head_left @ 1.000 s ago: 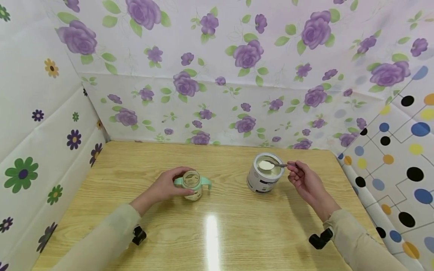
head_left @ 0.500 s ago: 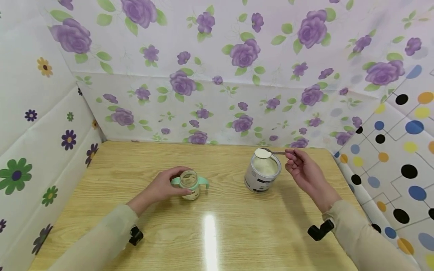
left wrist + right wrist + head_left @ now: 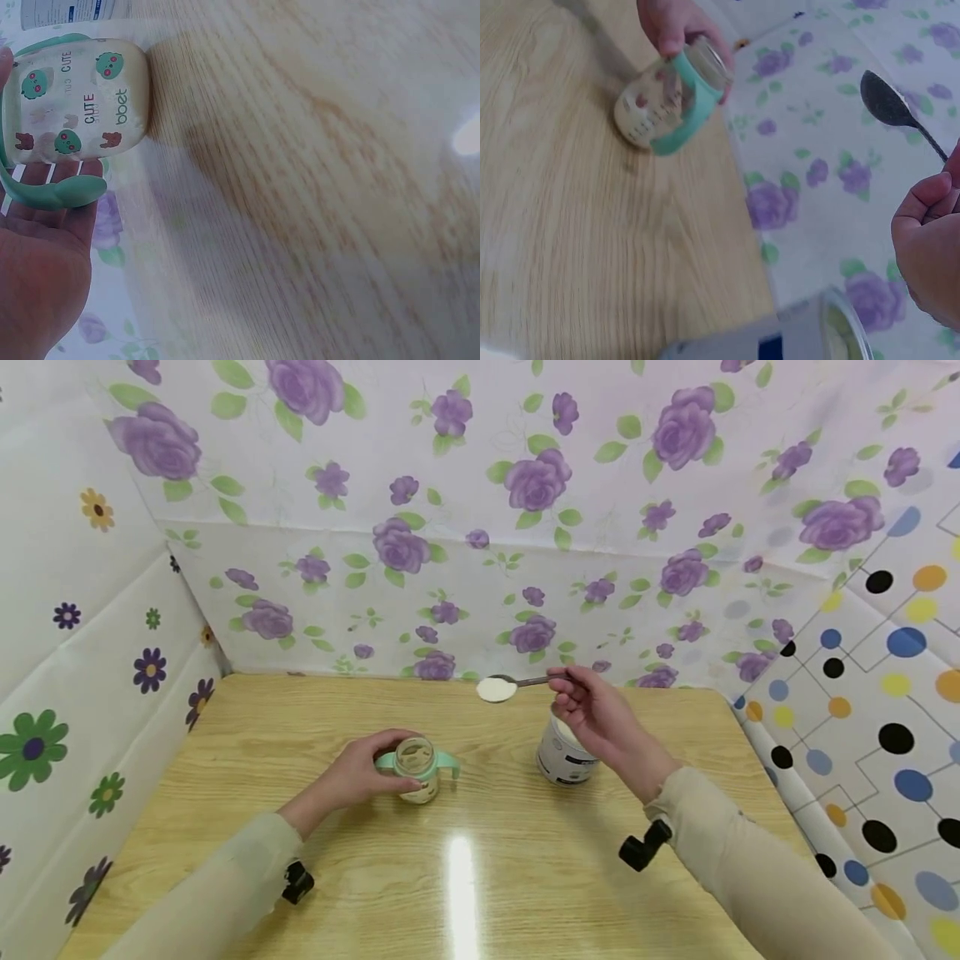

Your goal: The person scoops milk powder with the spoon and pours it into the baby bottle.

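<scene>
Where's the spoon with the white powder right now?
In the head view, the spoon is just right of the middle, pinched in the right hand, its bowl held up between the green-handled bottle and the can.

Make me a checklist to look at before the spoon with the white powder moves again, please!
1. Bottle stands upright on the table: ok.
2. Left hand is gripping the bottle: ok.
3. Bottle's mouth has no lid on it: ok.
4. Right hand pinches the spoon by its handle, with white powder heaped in the bowl: ok.
5. Spoon is over the bottle's mouth: not ok; in the head view its bowl is off to the right and farther back.
6. Enough room left inside the bottle: cannot tell; the views don't clearly show how full it is.
</scene>
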Demonstrator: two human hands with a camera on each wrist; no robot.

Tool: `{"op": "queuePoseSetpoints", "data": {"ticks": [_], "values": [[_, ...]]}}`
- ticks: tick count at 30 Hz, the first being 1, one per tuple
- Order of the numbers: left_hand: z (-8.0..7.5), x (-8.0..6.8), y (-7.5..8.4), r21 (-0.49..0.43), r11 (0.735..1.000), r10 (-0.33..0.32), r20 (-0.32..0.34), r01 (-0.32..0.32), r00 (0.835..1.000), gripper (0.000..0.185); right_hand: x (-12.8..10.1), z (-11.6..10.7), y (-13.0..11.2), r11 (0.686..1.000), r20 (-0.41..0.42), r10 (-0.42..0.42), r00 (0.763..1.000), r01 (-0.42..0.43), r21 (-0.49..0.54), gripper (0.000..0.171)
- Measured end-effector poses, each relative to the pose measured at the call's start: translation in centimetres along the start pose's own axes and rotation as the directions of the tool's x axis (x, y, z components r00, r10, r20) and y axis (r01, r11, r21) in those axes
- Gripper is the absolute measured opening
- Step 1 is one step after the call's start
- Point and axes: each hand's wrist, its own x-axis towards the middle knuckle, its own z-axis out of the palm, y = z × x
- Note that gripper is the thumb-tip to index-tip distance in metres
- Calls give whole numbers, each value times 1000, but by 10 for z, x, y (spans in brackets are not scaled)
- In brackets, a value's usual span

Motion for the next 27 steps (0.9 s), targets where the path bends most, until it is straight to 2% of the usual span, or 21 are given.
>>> {"op": "queuePoseSetpoints", "data": {"ticks": [6,14,19,27], "values": [[1,1,2,-9,1000,3,8,-3,1000,67,14,20,33,998,19,46,999,-45,-51,44],[0,0,4,-13,1000,-23,6,23,1000,71,23,28,69,987,5,103,995,-102,-128,37],[-1,0,4,-10,999,-41,-1,41,999,74,26,30,81,975,16,124,992,-119,-188,34],[-2,-1,4,-17,999,-32,-6,32,999,69,30,34,91,955,26,135,991,-123,-270,35]]}}
